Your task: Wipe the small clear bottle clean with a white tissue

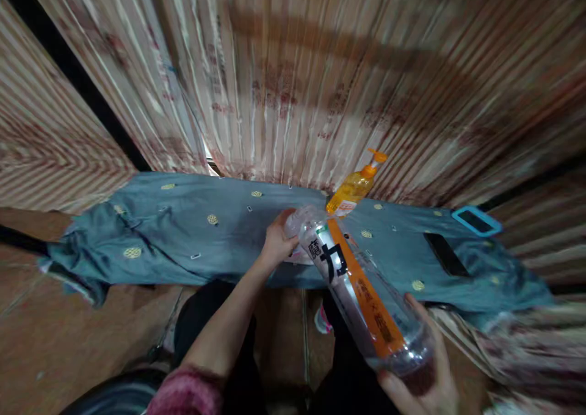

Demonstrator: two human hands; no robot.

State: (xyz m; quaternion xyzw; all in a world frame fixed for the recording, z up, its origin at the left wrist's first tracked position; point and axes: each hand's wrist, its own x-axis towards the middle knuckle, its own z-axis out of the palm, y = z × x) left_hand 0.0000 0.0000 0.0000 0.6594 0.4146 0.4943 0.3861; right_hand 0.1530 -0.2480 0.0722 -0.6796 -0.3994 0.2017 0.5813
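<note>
A large clear plastic bottle (361,287) with an orange and white label lies tilted across the middle of the view. My right hand (428,381) is wrapped around its base at the lower right. My left hand (277,241) is closed around its neck end, where the cap is hidden by my fingers. The bottle hangs above a blue-grey patterned cloth (183,232) spread over a low surface.
An orange pump bottle (354,189) stands on the cloth just behind the big bottle. A black phone (446,253) and a blue-framed phone (476,220) lie at the right. Striped curtains (320,67) hang behind. My dark-clothed knees (215,317) are below, over brown floor.
</note>
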